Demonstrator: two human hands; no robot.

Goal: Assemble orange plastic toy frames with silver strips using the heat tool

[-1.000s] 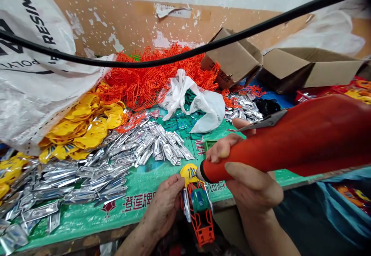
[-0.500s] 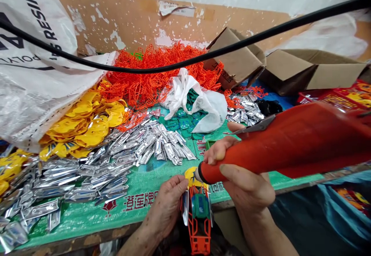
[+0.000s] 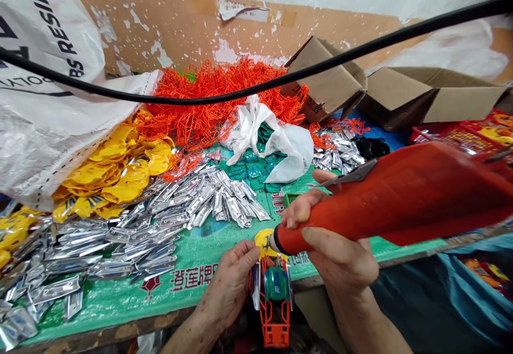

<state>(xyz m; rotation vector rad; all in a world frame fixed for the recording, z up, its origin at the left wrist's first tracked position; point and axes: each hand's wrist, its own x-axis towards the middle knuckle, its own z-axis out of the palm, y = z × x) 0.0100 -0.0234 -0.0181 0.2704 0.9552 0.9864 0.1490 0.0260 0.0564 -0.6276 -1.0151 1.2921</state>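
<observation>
My left hand (image 3: 236, 271) pinches the left side of a small assembly at the bottom centre, made of an orange frame (image 3: 276, 319), a green piece (image 3: 276, 283), silver side pieces and a yellow piece (image 3: 264, 242) at its far end. Wrapped round the narrow front of a red power tool (image 3: 393, 199) is my right hand (image 3: 336, 252). The tool's dark-ringed tip meets the yellow piece; its exact contact point is hidden. A silver blade-like piece (image 3: 352, 175) lies along the tool's upper side, near my right fingers.
Silver parts (image 3: 148, 236), yellow parts (image 3: 120, 172), orange frames (image 3: 216, 97) and a white bag (image 3: 290, 151) cover much of the green table (image 3: 192, 263). Cardboard boxes (image 3: 324, 81) stand behind. A black cable (image 3: 200, 99) crosses the view above.
The assembly's near end has shifted slightly, and its green piece looks tilted differently. Both hands keep their holds, with the tool tip still at the yellow piece.
</observation>
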